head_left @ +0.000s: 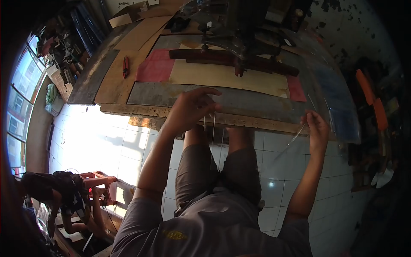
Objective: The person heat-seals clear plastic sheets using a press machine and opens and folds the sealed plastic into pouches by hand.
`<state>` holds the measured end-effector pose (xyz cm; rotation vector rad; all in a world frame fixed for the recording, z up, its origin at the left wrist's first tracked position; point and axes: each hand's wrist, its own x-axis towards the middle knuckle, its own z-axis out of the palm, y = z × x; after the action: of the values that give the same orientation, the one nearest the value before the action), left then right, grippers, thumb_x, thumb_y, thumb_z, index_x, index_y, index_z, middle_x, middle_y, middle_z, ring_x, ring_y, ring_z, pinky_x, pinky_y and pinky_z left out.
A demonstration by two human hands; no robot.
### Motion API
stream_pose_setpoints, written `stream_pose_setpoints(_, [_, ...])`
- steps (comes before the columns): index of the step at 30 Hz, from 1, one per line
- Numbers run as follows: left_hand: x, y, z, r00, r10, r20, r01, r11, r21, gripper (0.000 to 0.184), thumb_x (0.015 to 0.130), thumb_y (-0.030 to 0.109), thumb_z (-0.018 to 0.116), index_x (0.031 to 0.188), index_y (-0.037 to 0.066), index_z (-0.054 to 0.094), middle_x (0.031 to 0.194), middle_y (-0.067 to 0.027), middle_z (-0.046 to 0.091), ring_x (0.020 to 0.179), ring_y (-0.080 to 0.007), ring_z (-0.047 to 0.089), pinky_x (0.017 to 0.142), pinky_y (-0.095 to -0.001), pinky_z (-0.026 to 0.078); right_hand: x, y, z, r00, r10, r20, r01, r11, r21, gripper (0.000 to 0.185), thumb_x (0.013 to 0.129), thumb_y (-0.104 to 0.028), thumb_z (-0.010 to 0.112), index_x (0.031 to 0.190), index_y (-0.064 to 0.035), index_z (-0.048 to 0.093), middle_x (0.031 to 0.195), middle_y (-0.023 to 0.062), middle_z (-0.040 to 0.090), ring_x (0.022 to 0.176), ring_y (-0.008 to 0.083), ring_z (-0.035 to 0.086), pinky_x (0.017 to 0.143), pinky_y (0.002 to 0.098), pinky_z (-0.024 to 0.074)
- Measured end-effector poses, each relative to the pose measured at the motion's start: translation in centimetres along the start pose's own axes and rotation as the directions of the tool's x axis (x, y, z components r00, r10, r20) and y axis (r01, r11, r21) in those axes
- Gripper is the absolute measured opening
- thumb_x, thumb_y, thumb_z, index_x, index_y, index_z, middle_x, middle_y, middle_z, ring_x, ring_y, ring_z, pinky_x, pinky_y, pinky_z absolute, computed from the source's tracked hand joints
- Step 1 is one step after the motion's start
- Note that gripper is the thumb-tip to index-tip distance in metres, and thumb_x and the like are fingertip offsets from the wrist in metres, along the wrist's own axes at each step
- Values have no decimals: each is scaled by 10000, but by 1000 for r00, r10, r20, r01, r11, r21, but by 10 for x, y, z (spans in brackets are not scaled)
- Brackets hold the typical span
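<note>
Between my hands hangs a see-through plastic sheet (294,138), showing mostly as thin bright edges and a faint haze over the floor. My left hand (192,108) is just in front of the bench edge, fingers bent and pinched at the sheet's left side, where fine light lines run down. On the other side, my right hand (316,126) pinches the sheet's right edge between thumb and fingers. Beyond them is a dark press-like machine with a long reddish-brown bar (265,66). Under the bar lies a cream pad (192,73) with pink ends.
The grey workbench (150,95) has a rough front edge. A red cutter-like tool (126,67) lies on brown board at the left. Clear bluish plastic (342,115) hangs over the bench's right side. Another person (70,195) is low at the left beside a reddish stool (100,180).
</note>
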<state>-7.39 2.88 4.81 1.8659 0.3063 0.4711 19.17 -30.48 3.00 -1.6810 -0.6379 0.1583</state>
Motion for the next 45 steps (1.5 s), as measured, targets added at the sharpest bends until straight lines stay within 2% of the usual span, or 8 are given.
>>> stream_pose_setpoints(7, [29,-56,-21,995,87,-50,-83,994,66,261,948,118,785,1185,14,751,922,-85,802,896,-127,764,817,-295,597,32,34,41,999,29,19,-26,992,-121,329,1065,-297,675,1172,6,748,899,35,759,768,82,638,708,266,485])
stream_pose_setpoints(12, [29,-54,-21,996,-46,-83,50,998,47,254,945,138,794,1174,31,767,956,-87,801,908,-117,756,815,-289,586,28,32,54,997,40,-69,-55,974,-220,306,1068,-312,666,1088,-20,755,849,30,738,744,83,625,717,268,495])
stream_pose_setpoints(26, [22,-52,-16,993,0,-121,-1,1000,-9,224,957,126,788,1146,14,751,869,-61,780,814,-67,701,739,-260,555,26,45,39,1000,-5,23,5,1000,-14,326,1080,-311,656,1116,5,726,887,39,742,858,97,702,781,257,531])
stream_pose_setpoints(29, [5,-41,-13,998,-60,0,60,986,-153,191,957,103,783,1100,-14,735,895,-66,779,850,-106,732,766,-286,581,7,32,19,997,-55,62,59,996,-61,303,1086,-295,647,1140,-6,718,914,50,743,921,112,709,826,255,527])
stream_pose_setpoints(32, [-34,-25,19,923,283,262,-204,935,-290,177,940,82,794,1064,-26,729,963,-95,787,916,-209,783,805,-328,606,-25,-12,-18,996,-87,-2,84,971,-223,305,1090,-317,632,1135,-28,719,997,64,749,977,147,705,902,295,526])
stream_pose_setpoints(38, [-90,10,168,468,715,519,-319,685,-655,422,930,221,828,1275,16,700,1206,-131,745,1164,-330,701,968,-437,575,-53,-46,-102,997,-9,-77,16,996,92,246,1094,-251,544,1079,-26,642,1078,83,646,1205,229,611,1165,400,392])
stream_pose_setpoints(41, [-95,5,205,448,664,599,-267,739,-619,460,947,273,806,1312,26,676,1254,-144,724,1232,-325,666,1032,-447,546,-53,-30,-164,984,-156,91,111,919,378,167,1021,-171,507,886,-74,517,920,66,508,1029,240,550,1254,501,297])
stream_pose_setpoints(45, [-61,-8,227,702,568,429,-374,807,-457,564,944,314,806,1383,16,614,1356,-164,668,1288,-342,626,1116,-470,488,-80,-83,-149,958,-239,156,152,889,432,252,987,-218,512,763,-131,437,748,35,443,872,210,469,1269,564,271])
